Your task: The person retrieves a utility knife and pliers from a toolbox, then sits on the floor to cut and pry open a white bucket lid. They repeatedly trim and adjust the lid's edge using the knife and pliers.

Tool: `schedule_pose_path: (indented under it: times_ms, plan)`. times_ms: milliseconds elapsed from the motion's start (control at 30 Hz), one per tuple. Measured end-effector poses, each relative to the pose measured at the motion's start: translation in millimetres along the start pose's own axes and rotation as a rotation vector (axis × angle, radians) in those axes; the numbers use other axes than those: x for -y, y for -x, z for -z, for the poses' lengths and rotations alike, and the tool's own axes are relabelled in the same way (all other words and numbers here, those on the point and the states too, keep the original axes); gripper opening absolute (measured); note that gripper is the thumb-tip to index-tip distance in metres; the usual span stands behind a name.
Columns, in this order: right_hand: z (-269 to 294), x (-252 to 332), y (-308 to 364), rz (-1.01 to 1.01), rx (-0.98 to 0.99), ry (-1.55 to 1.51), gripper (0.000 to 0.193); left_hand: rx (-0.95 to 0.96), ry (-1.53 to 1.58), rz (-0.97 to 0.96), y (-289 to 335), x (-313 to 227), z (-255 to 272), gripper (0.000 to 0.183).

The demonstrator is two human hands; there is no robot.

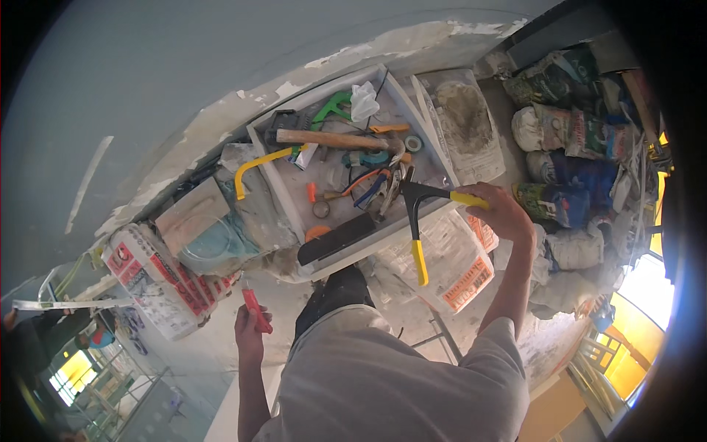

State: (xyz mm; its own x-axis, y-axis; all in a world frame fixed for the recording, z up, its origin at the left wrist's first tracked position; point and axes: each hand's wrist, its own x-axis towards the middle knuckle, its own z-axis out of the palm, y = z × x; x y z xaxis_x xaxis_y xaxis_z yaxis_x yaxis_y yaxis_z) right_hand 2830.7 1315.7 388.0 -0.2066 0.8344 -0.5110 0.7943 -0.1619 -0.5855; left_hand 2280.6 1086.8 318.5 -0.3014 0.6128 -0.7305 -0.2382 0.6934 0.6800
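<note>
My left hand (pixel 248 331) is closed around a red-handled tool (pixel 255 309) with a thin pale tip, its exact kind unclear. My right hand (pixel 508 214) grips one yellow handle of large long-handled pliers (pixel 418 193). Their black-and-yellow handles are spread apart, and the other handle hangs toward me. The plier head is over the right side of a white box (pixel 431 125) of tools. Inside lie a wooden-handled hammer (pixel 324 138), a green-handled saw (pixel 331 109), a yellow hacksaw frame (pixel 254 163), orange-and-blue-handled pliers (pixel 368 188), a tape roll (pixel 412 144) and a dark flat bar (pixel 337 239).
Red-and-white bags (pixel 158 280) lie to the left of the box, beside a dusty teal bundle (pixel 213 239). An orange-and-white bag (pixel 464 280) is below its right side. Several filled sacks (pixel 567 180) line the right. Beyond the box rises a grey wall (pixel 184 88) with peeling paint.
</note>
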Motion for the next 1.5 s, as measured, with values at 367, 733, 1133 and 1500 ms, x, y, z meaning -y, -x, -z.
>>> schedule_pose_path:
  times_ms: [367,733,1133,1500]
  plan:
    - [-19,-21,13,-0.062,-0.150,-0.081,0.037,0.154,-0.852,-0.598,-53,-55,-114,0.034]
    - [-4,-24,54,-0.168,-0.343,0.030,0.035,0.327,-1.317,-0.999,-134,-47,-348,0.059]
    - [-33,-73,86,-0.222,-0.460,-0.352,0.038,0.417,-1.334,-1.124,-194,-102,-313,0.047]
    - [-126,-29,-90,-0.121,-0.668,-0.577,0.030,0.076,-1.024,-0.914,-183,-99,-240,0.046]
